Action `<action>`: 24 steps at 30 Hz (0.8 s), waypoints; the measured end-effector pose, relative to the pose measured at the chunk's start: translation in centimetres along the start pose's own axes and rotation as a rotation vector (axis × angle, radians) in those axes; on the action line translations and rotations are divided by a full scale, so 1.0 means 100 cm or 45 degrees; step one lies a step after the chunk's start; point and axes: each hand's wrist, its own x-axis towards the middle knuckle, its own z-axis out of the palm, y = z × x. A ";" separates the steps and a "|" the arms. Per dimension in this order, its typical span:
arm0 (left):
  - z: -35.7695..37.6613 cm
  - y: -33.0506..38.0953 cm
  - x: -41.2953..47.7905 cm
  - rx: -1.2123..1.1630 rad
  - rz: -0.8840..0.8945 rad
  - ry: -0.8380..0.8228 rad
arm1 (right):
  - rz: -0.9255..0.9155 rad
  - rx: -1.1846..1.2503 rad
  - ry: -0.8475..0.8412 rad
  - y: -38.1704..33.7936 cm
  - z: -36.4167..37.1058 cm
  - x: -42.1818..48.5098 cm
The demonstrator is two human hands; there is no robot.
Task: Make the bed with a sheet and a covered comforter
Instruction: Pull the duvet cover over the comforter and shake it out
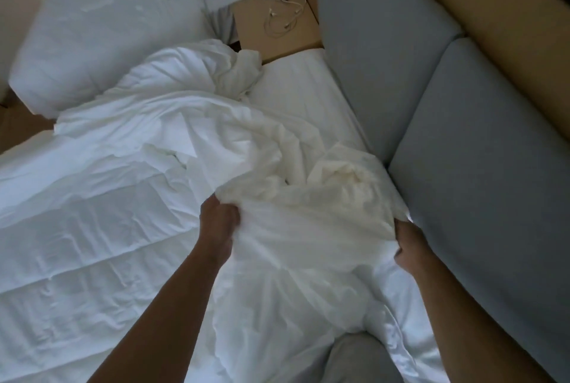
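- Bed (293, 86): white mattress surface bare near its head edge, beside the grey padded headboard (462, 135).
- Comforter (92, 228): white, quilted in bands, spread across the left part of the bed, bunched towards the head edge.
- Cover (308, 228): white, crumpled, lying over the comforter's right portion near the bed's right edge.
- Second bed (92, 27): white, upper left, well apart across a gap.
- Nightstand (277, 30): tan top, between the two beds, carrying a white cable (285, 12).
- Left hand (219, 222): closed, gripping a fold of the cover.
- Right hand (410, 246): closed on the cover's edge, next to the headboard.
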 end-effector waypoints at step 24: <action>-0.022 0.048 -0.041 0.281 0.237 -0.213 | -0.296 0.414 -0.337 -0.028 -0.049 -0.259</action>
